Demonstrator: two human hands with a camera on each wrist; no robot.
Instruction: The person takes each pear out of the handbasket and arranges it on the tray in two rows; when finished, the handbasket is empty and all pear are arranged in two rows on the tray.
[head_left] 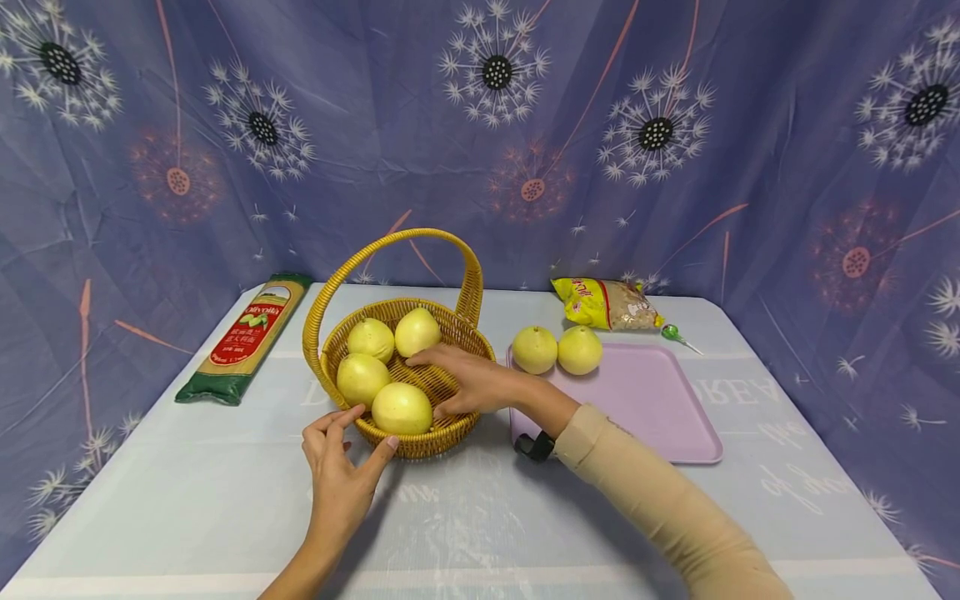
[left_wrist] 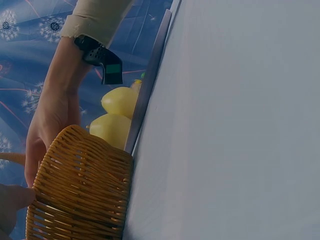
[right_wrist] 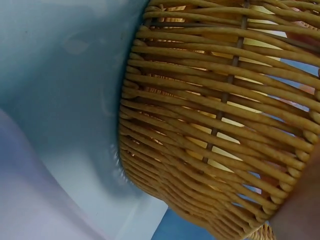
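Note:
A yellow wicker basket (head_left: 427,448) with a tall arched handle holds several round, pale yellow-green fruits (head_left: 362,379). My right hand (head_left: 480,382) reaches over the basket's right rim, its fingers spread down inside with no fruit between them. Its fingertips are close to the back fruit (head_left: 417,332), and the thumb is near the front fruit (head_left: 402,409). At the front left rim, my left hand (head_left: 339,467) touches the basket with thumb and fingers apart. The left wrist view shows its thumb (left_wrist: 17,196) at the wicker edge (left_wrist: 82,185).
Right of the basket, a pink-purple tray (head_left: 637,400) bears two more fruits (head_left: 557,350) at its back left corner. Behind it lie a yellow snack bag (head_left: 607,304) and a green lollipop (head_left: 672,332). A green-and-red spaghetti pack (head_left: 247,337) lies at the left.

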